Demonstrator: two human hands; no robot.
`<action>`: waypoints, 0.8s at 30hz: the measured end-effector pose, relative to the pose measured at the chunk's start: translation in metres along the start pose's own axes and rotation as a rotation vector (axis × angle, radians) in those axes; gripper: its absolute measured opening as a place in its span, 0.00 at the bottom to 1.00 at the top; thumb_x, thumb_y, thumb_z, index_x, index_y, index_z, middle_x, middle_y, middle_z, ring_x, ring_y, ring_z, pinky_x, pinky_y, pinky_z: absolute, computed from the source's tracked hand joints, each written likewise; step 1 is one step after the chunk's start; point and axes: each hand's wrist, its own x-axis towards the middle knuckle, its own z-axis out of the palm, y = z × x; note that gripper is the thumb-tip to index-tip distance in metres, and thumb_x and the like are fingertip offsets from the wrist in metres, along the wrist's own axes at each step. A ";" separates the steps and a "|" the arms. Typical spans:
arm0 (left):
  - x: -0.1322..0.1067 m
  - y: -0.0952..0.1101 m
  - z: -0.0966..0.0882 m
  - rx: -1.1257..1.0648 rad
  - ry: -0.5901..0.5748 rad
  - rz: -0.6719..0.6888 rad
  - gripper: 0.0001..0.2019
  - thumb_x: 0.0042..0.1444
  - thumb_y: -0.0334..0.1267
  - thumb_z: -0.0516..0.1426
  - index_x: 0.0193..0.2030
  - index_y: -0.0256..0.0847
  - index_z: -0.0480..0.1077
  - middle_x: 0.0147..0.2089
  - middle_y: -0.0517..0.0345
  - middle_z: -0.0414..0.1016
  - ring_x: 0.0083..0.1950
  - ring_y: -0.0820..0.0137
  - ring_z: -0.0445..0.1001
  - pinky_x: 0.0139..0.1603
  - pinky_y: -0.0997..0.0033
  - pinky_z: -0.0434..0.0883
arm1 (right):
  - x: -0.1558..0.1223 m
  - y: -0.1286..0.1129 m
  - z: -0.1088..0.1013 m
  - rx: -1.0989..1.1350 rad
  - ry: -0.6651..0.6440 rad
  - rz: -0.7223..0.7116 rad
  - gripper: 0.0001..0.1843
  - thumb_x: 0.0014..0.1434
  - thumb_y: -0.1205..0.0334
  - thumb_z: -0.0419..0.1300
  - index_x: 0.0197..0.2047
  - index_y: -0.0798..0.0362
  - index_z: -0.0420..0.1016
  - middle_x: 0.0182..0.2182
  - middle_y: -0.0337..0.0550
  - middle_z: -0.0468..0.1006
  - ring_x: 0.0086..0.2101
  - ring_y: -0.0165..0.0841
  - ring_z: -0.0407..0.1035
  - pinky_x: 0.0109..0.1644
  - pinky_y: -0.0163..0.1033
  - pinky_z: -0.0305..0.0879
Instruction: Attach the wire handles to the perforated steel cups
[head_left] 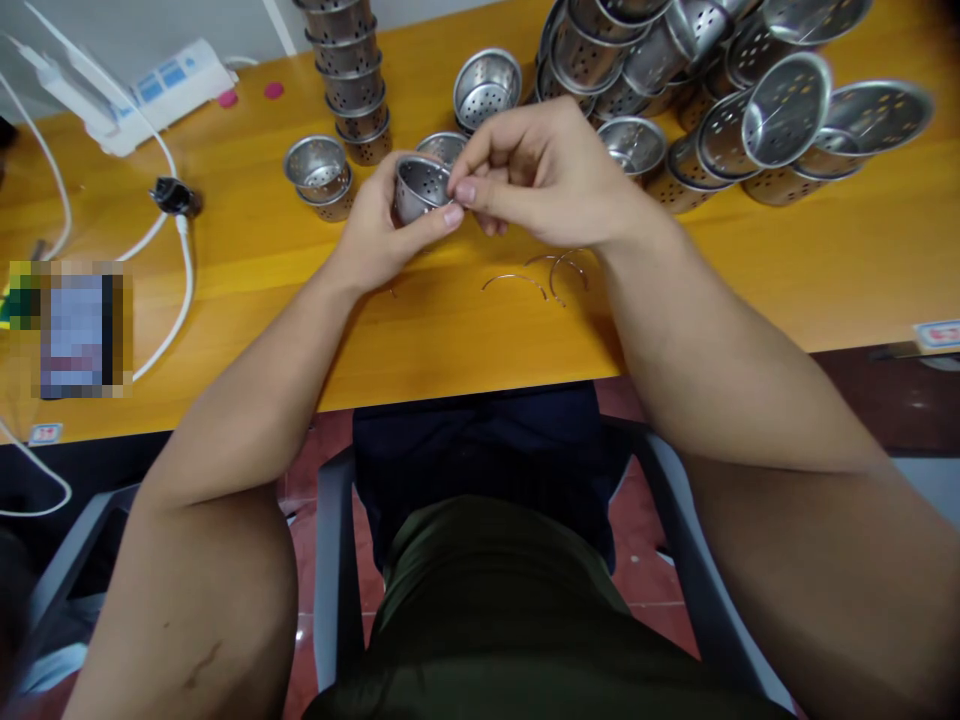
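Observation:
My left hand (386,225) is wrapped around a small perforated metal cup (421,188), tilted so that its open mouth shows. Thumb and fingers of my right hand (525,175) are pinched together at the cup's right rim; whatever lies between them is too small to make out. Just behind the held cup stands another perforated cup (442,147), partly covered by it. Below my right hand, several thin curved wires (517,278) lie on the yellow table (465,345).
A tall stack of cups (349,75) rises at the back, with a shorter stack (319,175) beside it. Many more cups (784,110) are piled at right. Left are a white power strip (161,95), cables, a black plug (174,196) and a blurred-out rectangular object (79,330).

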 end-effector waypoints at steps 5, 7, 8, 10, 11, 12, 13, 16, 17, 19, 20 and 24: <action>-0.003 -0.004 -0.005 0.007 -0.018 0.064 0.45 0.46 0.73 0.87 0.70 0.72 0.85 0.59 0.53 0.89 0.56 0.36 0.87 0.58 0.26 0.84 | 0.002 0.006 0.000 0.070 -0.006 0.000 0.21 0.79 0.44 0.91 0.47 0.46 0.89 0.31 0.33 0.82 0.29 0.32 0.73 0.34 0.40 0.69; -0.004 0.019 -0.008 0.037 -0.062 0.031 0.42 0.51 0.64 0.86 0.72 0.73 0.84 0.62 0.55 0.90 0.61 0.34 0.86 0.65 0.23 0.83 | 0.002 0.007 0.002 0.074 0.003 0.016 0.18 0.80 0.51 0.90 0.47 0.47 0.89 0.31 0.33 0.82 0.29 0.31 0.74 0.35 0.38 0.71; -0.003 0.036 -0.008 0.053 -0.083 0.013 0.40 0.53 0.60 0.85 0.73 0.73 0.84 0.64 0.55 0.90 0.63 0.33 0.86 0.68 0.21 0.83 | 0.002 0.008 0.003 0.070 0.003 0.027 0.16 0.81 0.56 0.89 0.47 0.47 0.88 0.31 0.32 0.83 0.30 0.31 0.76 0.36 0.38 0.73; 0.001 0.077 -0.007 0.122 -0.128 -0.043 0.38 0.55 0.56 0.83 0.73 0.71 0.83 0.65 0.55 0.91 0.68 0.32 0.85 0.73 0.19 0.82 | 0.002 0.013 0.004 0.068 -0.005 0.033 0.13 0.83 0.67 0.85 0.48 0.48 0.87 0.32 0.33 0.85 0.30 0.31 0.78 0.36 0.36 0.77; 0.004 0.099 -0.005 0.201 -0.162 -0.112 0.38 0.56 0.55 0.82 0.73 0.70 0.82 0.67 0.55 0.91 0.71 0.32 0.85 0.76 0.20 0.82 | 0.003 0.017 0.004 0.069 -0.003 0.030 0.13 0.84 0.73 0.82 0.48 0.48 0.87 0.32 0.33 0.85 0.29 0.31 0.79 0.36 0.36 0.78; 0.008 0.121 -0.002 0.308 -0.203 -0.213 0.36 0.59 0.56 0.79 0.75 0.70 0.81 0.71 0.55 0.90 0.75 0.34 0.83 0.80 0.23 0.81 | 0.004 0.021 0.004 0.071 -0.001 0.028 0.15 0.84 0.78 0.79 0.48 0.49 0.87 0.31 0.33 0.86 0.29 0.31 0.80 0.35 0.35 0.79; 0.012 0.142 0.001 0.423 -0.257 -0.325 0.35 0.65 0.58 0.76 0.78 0.70 0.79 0.76 0.57 0.89 0.79 0.37 0.82 0.83 0.26 0.81 | 0.005 0.025 0.004 0.076 -0.002 0.025 0.17 0.83 0.82 0.76 0.48 0.50 0.87 0.31 0.34 0.86 0.28 0.31 0.80 0.35 0.35 0.79; 0.023 0.184 0.012 0.661 -0.366 -0.476 0.38 0.72 0.60 0.66 0.87 0.68 0.72 0.83 0.56 0.84 0.86 0.42 0.79 0.84 0.32 0.83 | 0.008 0.035 0.004 0.101 -0.022 0.002 0.19 0.83 0.86 0.72 0.48 0.51 0.86 0.30 0.34 0.86 0.27 0.30 0.80 0.33 0.33 0.79; 0.026 0.191 0.015 0.711 -0.386 -0.491 0.40 0.73 0.59 0.64 0.90 0.67 0.70 0.84 0.56 0.84 0.87 0.43 0.78 0.83 0.33 0.84 | 0.008 0.037 0.003 0.107 -0.030 -0.002 0.18 0.84 0.85 0.73 0.48 0.51 0.87 0.31 0.34 0.86 0.27 0.30 0.80 0.34 0.32 0.80; 0.029 0.197 0.020 0.776 -0.404 -0.496 0.40 0.76 0.57 0.63 0.93 0.67 0.67 0.83 0.55 0.85 0.87 0.45 0.78 0.82 0.33 0.85 | 0.008 0.037 0.002 0.112 -0.029 -0.008 0.16 0.86 0.81 0.75 0.48 0.50 0.87 0.30 0.33 0.86 0.27 0.29 0.79 0.34 0.32 0.80; 0.029 0.197 0.021 0.795 -0.407 -0.494 0.40 0.77 0.55 0.62 0.94 0.68 0.67 0.83 0.55 0.86 0.87 0.45 0.79 0.81 0.34 0.86 | 0.008 0.036 0.002 0.109 -0.029 -0.003 0.15 0.86 0.79 0.76 0.48 0.50 0.87 0.31 0.32 0.86 0.28 0.30 0.79 0.35 0.32 0.80; 0.027 0.194 0.022 0.851 -0.402 -0.478 0.38 0.79 0.51 0.64 0.92 0.68 0.69 0.83 0.56 0.86 0.86 0.46 0.81 0.77 0.36 0.88 | 0.006 0.032 0.001 0.097 -0.038 -0.021 0.11 0.83 0.70 0.83 0.48 0.49 0.89 0.31 0.34 0.85 0.28 0.31 0.77 0.34 0.34 0.77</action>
